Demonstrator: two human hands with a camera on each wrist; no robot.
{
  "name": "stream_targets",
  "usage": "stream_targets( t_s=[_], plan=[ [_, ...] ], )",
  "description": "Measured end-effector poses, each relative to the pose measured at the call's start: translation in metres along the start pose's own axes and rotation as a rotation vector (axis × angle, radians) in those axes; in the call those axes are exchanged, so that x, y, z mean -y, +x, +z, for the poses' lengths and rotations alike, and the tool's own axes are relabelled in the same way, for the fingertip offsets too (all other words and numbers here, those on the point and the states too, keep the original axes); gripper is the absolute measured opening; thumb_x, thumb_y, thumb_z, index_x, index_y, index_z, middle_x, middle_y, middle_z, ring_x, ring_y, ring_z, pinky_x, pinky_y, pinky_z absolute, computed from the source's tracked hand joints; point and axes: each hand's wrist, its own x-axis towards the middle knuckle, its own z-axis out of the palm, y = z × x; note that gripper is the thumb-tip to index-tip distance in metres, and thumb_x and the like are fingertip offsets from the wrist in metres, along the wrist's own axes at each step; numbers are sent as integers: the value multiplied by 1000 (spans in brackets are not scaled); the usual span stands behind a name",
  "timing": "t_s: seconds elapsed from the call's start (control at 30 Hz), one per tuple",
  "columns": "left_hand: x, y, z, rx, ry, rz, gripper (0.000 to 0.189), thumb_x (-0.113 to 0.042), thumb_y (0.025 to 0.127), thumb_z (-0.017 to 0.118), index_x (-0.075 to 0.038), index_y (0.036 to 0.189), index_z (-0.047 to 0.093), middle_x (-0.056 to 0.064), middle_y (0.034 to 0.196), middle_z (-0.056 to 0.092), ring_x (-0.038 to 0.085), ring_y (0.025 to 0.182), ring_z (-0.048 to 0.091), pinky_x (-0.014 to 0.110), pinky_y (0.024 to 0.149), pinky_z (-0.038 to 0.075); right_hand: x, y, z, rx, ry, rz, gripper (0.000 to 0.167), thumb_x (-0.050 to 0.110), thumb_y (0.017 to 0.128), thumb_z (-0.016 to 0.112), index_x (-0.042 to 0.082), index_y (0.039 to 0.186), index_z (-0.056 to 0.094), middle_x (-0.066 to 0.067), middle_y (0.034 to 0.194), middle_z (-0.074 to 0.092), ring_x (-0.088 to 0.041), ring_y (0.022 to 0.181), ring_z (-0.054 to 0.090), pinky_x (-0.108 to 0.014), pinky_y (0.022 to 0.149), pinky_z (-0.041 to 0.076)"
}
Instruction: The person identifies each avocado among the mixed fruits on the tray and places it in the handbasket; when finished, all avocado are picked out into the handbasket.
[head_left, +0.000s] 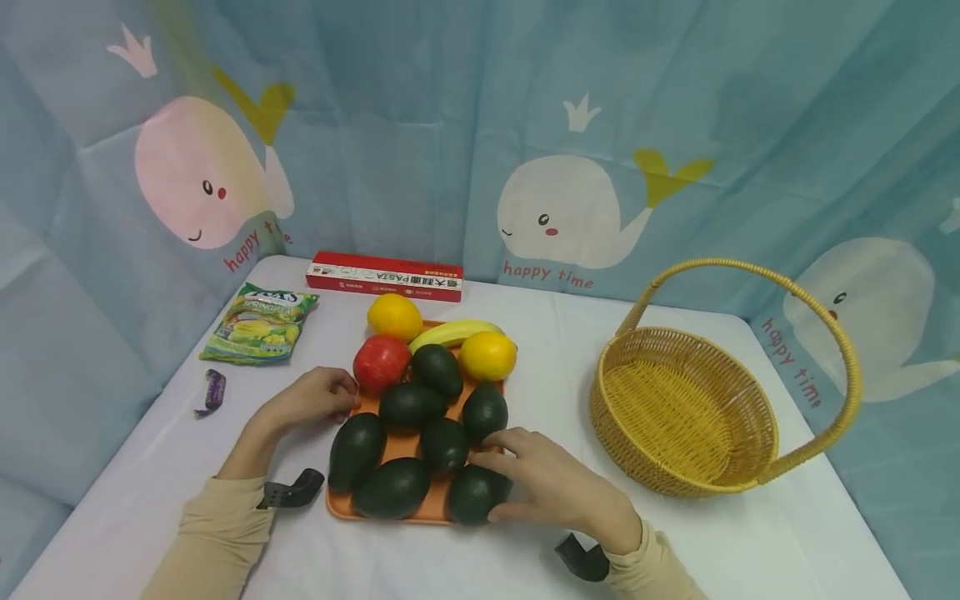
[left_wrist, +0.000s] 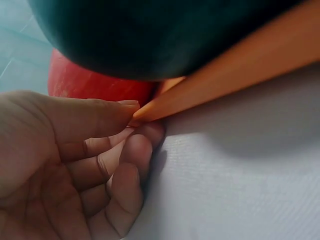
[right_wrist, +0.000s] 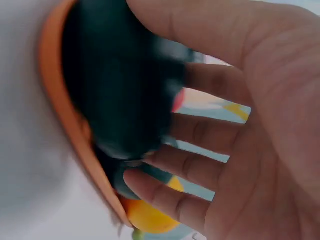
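An orange tray (head_left: pixel 393 447) on the white cloth carries several dark green avocados (head_left: pixel 392 488). At the tray's left edge, my left hand (head_left: pixel 318 395) pinches the rim between thumb and fingers, as the left wrist view shows. Near it on the tray lies a red pomegranate-like fruit (head_left: pixel 381 364). My right hand (head_left: pixel 558 483) reaches over the front right corner, thumb and spread fingers on either side of an avocado (right_wrist: pixel 117 85). The right wrist view shows a gap between palm and avocado; whether the fingertips touch it is unclear. Two lemons (head_left: pixel 488 356) and a banana (head_left: pixel 457 332) sit at the back.
A wicker basket (head_left: pixel 757 417) with a tall handle stands on the right. Behind the tray lies a red pasta box (head_left: pixel 386 277). A green snack bag (head_left: pixel 260 325) and a purple wrapped candy (head_left: pixel 213 392) are on the left. A whale-print curtain (head_left: pixel 420 150) hangs behind.
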Motion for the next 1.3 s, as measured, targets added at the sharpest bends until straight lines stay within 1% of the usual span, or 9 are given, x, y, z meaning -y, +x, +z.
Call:
stream_targets(
  t_s=[0.17,0.4,0.5,0.6,0.77,0.87,1.0,1.13,1.3],
  plan=[
    [1,-2,4,-5,14,-15,18,-13,90,62,2,99,61,5,74,63,17,66,57,28,66,49,3,4,13,28,30,8,68,44,73,83,21,130,55,6,130,60,-12,117,57,-32,97,48],
    [2,-8,5,-14,21,-24,20,-14,89,62,3,100,60,6,76,63,16,67,55,30,66,48,-1,-1,10,-43,94,74,67,46,69,85,26,126,56,14,123,63,-6,109,59,-32,93,49],
    [2,-9,6,-16,11,-20,20,-13,89,62,4,99,59,6,76,63,16,66,55,30,65,47,-9,-14,-4,-165,117,130,72,44,68,85,24,130,55,11,123,64,-7,109,59,-33,94,50],
    [1,-9,6,-19,12,-18,19,-13,89,62,3,99,59,6,76,63,17,66,55,30,65,47,-25,-32,-22,-353,55,181,80,37,69,86,18,139,51,2,125,64,-13,110,60,-37,92,51],
    [-3,-7,6,-24,24,-15,18,-13,89,61,2,98,59,6,75,62,17,67,54,30,66,46,-56,-65,-51,-574,-31,460,74,26,71,85,13,137,54,-12,121,63,-28,108,58,-48,86,47],
    [-5,-5,6,-28,26,-9,17,-12,88,61,2,97,59,6,74,62,17,66,54,30,65,46,-75,-85,-61,-521,-30,698,67,28,77,81,5,133,52,-20,124,60,-39,112,54,-54,85,45],
    [-6,-4,6,-30,32,-3,17,-11,87,60,2,96,58,6,73,62,17,66,54,30,65,45,-94,-101,-57,-300,1,904,70,33,81,76,-4,133,46,-29,122,58,-46,106,58,-55,80,48],
    [-6,-2,6,-26,38,-2,18,-13,87,61,2,97,59,5,74,61,17,67,54,29,66,46,-104,-107,-47,-139,46,943,71,38,80,75,-7,127,48,-30,114,62,-41,96,64,-50,74,52],
    [-7,0,6,-24,35,-10,18,-13,87,60,2,98,59,5,75,62,17,67,54,29,66,46,-106,-108,-43,-90,73,933,74,41,82,73,-6,131,45,-30,119,61,-43,102,63,-51,77,51]
  ],
)
